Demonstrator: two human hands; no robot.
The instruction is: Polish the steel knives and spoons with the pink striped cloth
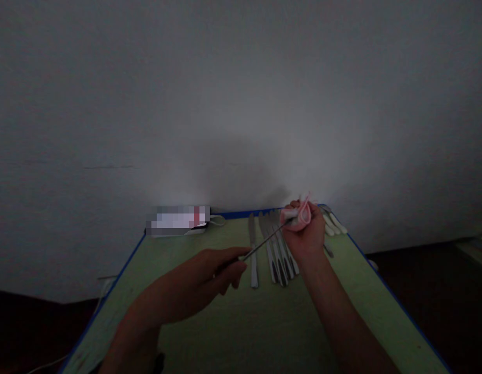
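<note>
My left hand is closed on the handle end of a table knife, which slants up to the right above the green table. My right hand grips a pink cloth bunched round the knife's far end. Just beneath the hands, several knives lie side by side on the table, and one knife lies a little apart to their left.
A small flat box with a looped cord sits at the table's back left edge. Pale-handled cutlery lies at the back right corner. A plain grey wall stands close behind; dark floor flanks both sides of the blue-edged table.
</note>
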